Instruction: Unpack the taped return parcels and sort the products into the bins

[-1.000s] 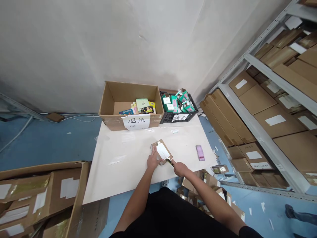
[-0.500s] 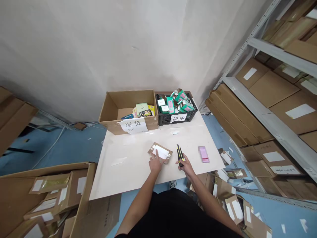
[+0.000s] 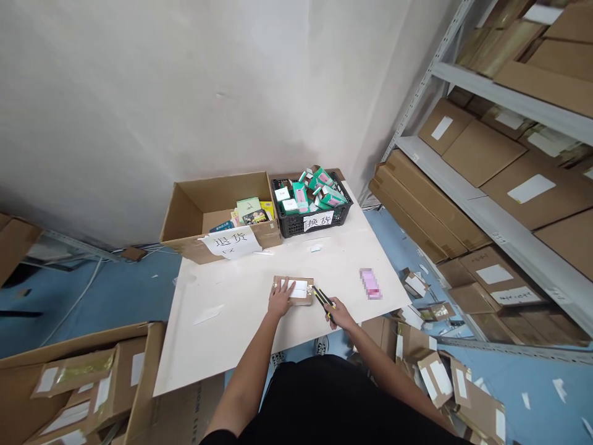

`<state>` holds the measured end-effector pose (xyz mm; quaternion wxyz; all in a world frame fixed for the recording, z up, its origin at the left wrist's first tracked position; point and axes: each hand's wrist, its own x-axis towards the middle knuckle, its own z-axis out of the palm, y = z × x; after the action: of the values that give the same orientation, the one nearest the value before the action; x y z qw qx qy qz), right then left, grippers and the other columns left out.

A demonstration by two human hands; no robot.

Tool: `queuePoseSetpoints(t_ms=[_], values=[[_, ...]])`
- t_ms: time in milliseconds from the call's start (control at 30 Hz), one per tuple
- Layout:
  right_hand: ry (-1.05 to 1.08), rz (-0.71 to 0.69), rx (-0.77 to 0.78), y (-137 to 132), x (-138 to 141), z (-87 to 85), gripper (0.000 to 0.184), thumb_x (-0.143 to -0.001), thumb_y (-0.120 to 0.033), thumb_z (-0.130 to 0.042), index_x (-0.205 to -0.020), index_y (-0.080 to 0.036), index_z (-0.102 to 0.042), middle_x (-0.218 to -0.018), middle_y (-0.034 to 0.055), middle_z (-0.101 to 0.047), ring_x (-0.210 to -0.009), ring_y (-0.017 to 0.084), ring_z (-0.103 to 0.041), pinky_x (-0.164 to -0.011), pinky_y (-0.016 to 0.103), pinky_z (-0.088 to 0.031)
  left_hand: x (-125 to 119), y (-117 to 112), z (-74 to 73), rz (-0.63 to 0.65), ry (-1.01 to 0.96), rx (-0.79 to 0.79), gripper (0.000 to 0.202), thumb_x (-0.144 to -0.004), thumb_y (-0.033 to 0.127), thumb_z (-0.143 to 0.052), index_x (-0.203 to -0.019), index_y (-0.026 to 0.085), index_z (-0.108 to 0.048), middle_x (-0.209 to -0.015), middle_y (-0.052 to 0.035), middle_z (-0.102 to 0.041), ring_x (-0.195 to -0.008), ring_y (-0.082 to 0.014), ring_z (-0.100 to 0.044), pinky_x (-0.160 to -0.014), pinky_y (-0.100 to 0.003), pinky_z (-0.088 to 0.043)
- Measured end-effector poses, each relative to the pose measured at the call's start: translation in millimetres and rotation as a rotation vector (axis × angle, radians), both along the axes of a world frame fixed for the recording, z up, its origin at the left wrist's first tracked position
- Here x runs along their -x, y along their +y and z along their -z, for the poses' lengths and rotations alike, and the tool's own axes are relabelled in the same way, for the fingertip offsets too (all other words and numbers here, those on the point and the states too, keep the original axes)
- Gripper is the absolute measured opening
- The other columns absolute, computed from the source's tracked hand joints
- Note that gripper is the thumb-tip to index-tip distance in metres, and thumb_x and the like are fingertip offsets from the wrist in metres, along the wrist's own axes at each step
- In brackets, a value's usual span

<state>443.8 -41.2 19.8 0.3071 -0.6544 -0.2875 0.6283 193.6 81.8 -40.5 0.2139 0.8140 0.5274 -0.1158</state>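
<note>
A small flat cardboard parcel point(image 3: 296, 290) with a white label lies on the white table point(image 3: 241, 334). My left hand point(image 3: 280, 298) rests on its left end, fingers flat, pinning it down. My right hand point(image 3: 340, 313) is closed round a yellow and black utility knife point(image 3: 321, 298), whose tip touches the parcel's right edge.
At the table's far edge stand an open cardboard box point(image 3: 217, 213) of booklets and a black crate point(image 3: 311, 201) of green boxes, both labelled. A pink item point(image 3: 370, 283) lies to the right. Shelves of cartons point(image 3: 486, 154) are right; more parcels lie on the floor point(image 3: 445, 371) and in a box point(image 3: 78, 383) left.
The parcel has been turned to lie level. My right hand, which held the knife upright and away from it half a second ago, has brought the blade back to the parcel's right edge.
</note>
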Motion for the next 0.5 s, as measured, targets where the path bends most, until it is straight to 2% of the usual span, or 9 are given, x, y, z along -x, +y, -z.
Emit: queuePoseSetpoints(t_ms=[100, 233, 367, 500], values=[[-0.253, -0.032, -0.072, 1.0, 6.6, 5.5, 0.048, -0.095, -0.049, -0.052, -0.134, -0.023, -0.046, -0.06, -0.0091, -0.059, -0.036, 0.012, -0.047, -0.043, 0.023, -0.038, -6.3, -6.9, 11.5, -0.081, 0.006, -0.039, 0.085, -0.094, 0.04, -0.062, -0.168, 0.038, -0.02, -0.178, -0.0019, -0.008, -0.164, -0.035, -0.005, -0.128, -0.056, -0.023], [-0.504, -0.109, -0.119, 17.3, 15.5, 2.1, 0.054, -0.101, -0.036, -0.047, -0.153, -0.025, -0.04, -0.073, -0.0022, -0.07, -0.059, 0.017, -0.065, -0.06, 0.025, -0.048, -8.9, -7.6, 15.7, -0.099, 0.002, -0.043, 0.084, -0.094, 0.04, -0.063, -0.167, 0.038, -0.021, -0.178, -0.002, -0.01, -0.164, -0.0354, -0.007, -0.128, -0.057, -0.022], [-0.734, -0.261, -0.138, 34.9, 30.9, 0.2, 0.051, -0.102, -0.025, -0.045, -0.153, -0.025, -0.045, -0.103, 0.0066, -0.077, -0.091, 0.023, -0.073, -0.078, 0.028, -0.049, -6.9, -5.7, 15.4, -0.087, -0.005, -0.058, 0.084, -0.094, 0.04, -0.064, -0.167, 0.036, -0.023, -0.178, -0.0023, -0.011, -0.163, -0.0354, -0.008, -0.128, -0.055, -0.024], [-0.887, -0.402, -0.087, 35.2, 45.4, 3.1, 0.051, -0.103, -0.023, -0.043, -0.154, -0.025, -0.042, -0.112, 0.0112, -0.077, -0.1, 0.026, -0.072, -0.079, 0.03, -0.045, -6.2, -5.9, 18.1, -0.082, -0.011, -0.082, 0.085, -0.093, 0.041, -0.065, -0.167, 0.035, -0.024, -0.178, -0.003, -0.013, -0.163, -0.0367, -0.009, -0.128, -0.055, -0.024]])
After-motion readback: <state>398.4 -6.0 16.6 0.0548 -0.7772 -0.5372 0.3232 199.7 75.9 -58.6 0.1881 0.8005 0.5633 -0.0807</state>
